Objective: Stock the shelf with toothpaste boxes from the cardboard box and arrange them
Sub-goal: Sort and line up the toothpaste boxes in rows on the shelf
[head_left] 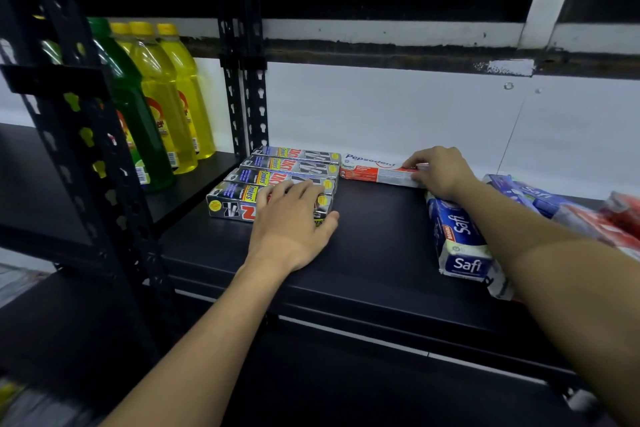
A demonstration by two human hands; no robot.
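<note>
Left hand (292, 218) flat, fingers spread, on Zact box (242, 206) | right hand (438, 170) gripping Pepsodent box (375, 170)

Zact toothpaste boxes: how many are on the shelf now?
4, lying side by side in a row from back through and to front, the front one under the left hand.

A shop: black slotted steel shelving (346, 253) with branded toothpaste boxes (294, 166), detergent bottles (166, 97), packaged goods (460, 239).
</note>
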